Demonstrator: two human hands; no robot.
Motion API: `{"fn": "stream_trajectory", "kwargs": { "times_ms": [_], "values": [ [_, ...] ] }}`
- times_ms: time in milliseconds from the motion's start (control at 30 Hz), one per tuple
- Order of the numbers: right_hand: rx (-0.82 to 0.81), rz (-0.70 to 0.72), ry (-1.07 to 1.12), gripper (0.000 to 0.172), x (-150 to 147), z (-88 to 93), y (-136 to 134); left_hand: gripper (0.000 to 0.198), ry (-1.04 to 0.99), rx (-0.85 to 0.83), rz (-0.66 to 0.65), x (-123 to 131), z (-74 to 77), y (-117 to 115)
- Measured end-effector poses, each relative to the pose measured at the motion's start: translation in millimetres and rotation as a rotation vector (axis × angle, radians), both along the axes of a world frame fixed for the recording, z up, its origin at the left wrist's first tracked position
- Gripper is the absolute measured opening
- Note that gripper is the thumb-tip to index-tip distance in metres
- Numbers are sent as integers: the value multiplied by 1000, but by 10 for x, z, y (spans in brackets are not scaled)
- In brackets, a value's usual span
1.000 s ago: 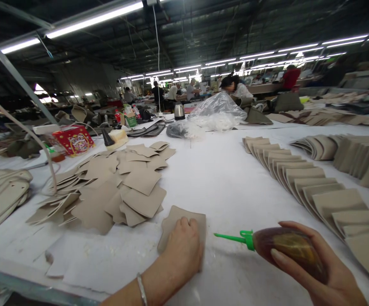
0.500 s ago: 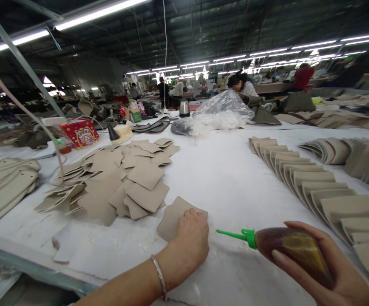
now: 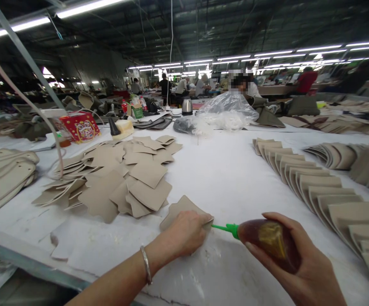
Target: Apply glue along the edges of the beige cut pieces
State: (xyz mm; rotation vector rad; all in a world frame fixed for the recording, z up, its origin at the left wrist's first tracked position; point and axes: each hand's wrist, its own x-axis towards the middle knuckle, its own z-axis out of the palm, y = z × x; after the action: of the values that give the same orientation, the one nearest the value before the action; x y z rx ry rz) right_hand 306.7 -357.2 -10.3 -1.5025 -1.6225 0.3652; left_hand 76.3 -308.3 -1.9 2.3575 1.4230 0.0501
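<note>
My left hand presses down with curled fingers on a single tan cut piece lying on the white table. A silver bracelet sits on that wrist. My right hand is wrapped round a brown squeeze bottle with a green nozzle. The nozzle tip points left and meets the edge of the tan piece beside my left fingers.
A loose heap of tan pieces lies at the left. A fanned row of the same pieces runs along the right, with more stacks behind. A red box, a kettle and a plastic bag stand at the back. People work at distant tables.
My right hand has brought the bottle leftward until its nozzle reaches the tan piece. My left hand has stayed on the piece, which has turned slightly. The view has tilted down a little.
</note>
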Motion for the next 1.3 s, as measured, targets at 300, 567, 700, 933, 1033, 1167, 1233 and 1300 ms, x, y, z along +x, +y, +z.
{"fn": "stream_trajectory", "kwargs": {
  "times_ms": [300,567,700,933,1033,1167,1233,1300],
  "values": [
    [83,13,-166,45,-140,-33,65,41,-17,27,3,-24,-42,15],
    [62,-18,-123,44,-128,-33,53,38,9,22,6,-25,-49,25],
    [-13,-12,-75,47,-99,-60,66,35,14,31,3,-37,-78,19],
    [-65,-63,-2,50,-94,-42,77,32,6,32,-4,-37,-93,24],
    [-155,-54,71,51,-106,-46,63,31,11,20,-7,-47,-70,21],
    [-212,-51,125,54,-47,-101,94,29,6,12,-30,-69,-54,22],
    [-185,-64,98,56,-10,-132,123,33,1,16,-30,-81,-63,23],
    [-189,-46,90,57,2,-147,132,35,2,15,-26,-94,-79,20]
  ]
}}
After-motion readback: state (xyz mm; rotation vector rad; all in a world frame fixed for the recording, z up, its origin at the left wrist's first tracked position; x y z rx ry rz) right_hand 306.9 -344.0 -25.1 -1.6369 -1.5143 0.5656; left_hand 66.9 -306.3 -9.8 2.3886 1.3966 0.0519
